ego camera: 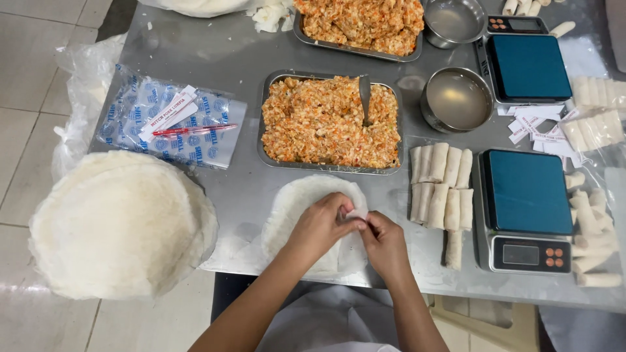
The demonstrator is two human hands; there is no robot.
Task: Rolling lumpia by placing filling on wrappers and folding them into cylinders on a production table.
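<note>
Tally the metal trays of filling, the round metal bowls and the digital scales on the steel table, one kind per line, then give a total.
Metal trays of orange filling: 2 (near tray, far tray)
Round metal bowls: 2 (nearer bowl, farther bowl)
Digital scales: 2 (near scale, far scale)
Total: 6

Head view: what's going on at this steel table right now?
A person is working on a round wrapper lying on the steel table. The left hand and right hand meet over it, pinching its edge. A tray of orange filling sits just beyond, finished rolls lie to the right beside a blue scale, and a wrapper stack lies left.
</note>
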